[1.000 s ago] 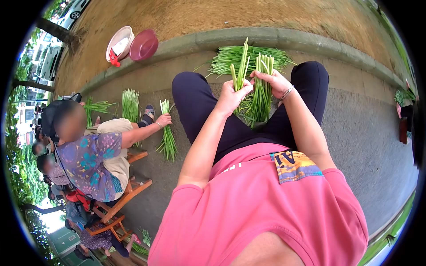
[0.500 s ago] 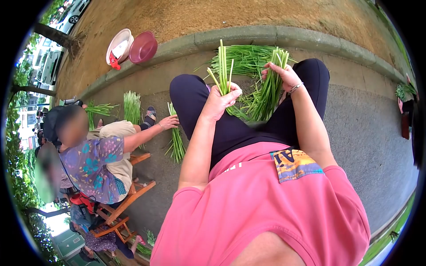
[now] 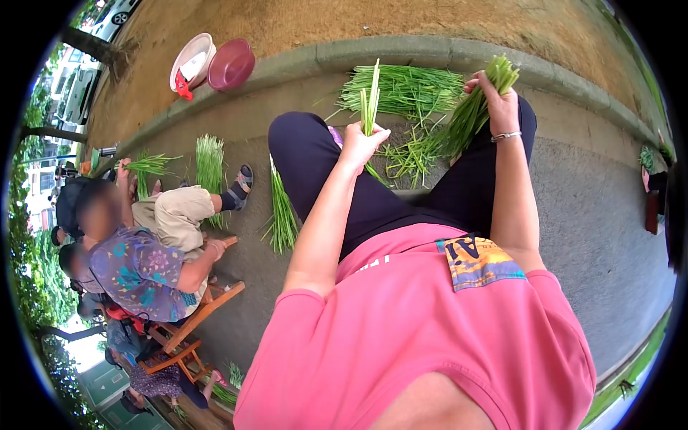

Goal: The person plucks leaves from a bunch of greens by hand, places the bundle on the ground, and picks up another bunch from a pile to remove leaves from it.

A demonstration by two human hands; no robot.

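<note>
My left hand (image 3: 362, 145) is closed around a few long green stalks (image 3: 370, 104) with pale upper ends, held upright over my left knee. My right hand (image 3: 499, 100) grips a thick bunch of green stalks (image 3: 467, 122) near its pale, evenly gathered ends. That bunch slants down to the left between my knees, and its lower tips hang near the ground. A wide pile of green stalks (image 3: 401, 89) lies on the pavement beyond my hands. Shorter loose pieces (image 3: 416, 159) are scattered between my legs.
Another bundle (image 3: 281, 208) lies left of my leg. A person in a patterned shirt (image 3: 143, 269) sits on a wooden chair (image 3: 208, 312) at the left, near an upright bundle (image 3: 210, 165). Two basins, one pink (image 3: 231, 64), one white (image 3: 188, 54), sit by the kerb (image 3: 401, 54).
My right hand has moved right and slightly up with its bunch, which now tilts. Fewer stalks show in my left hand. The seated person's hand has left the bundle beside my leg.
</note>
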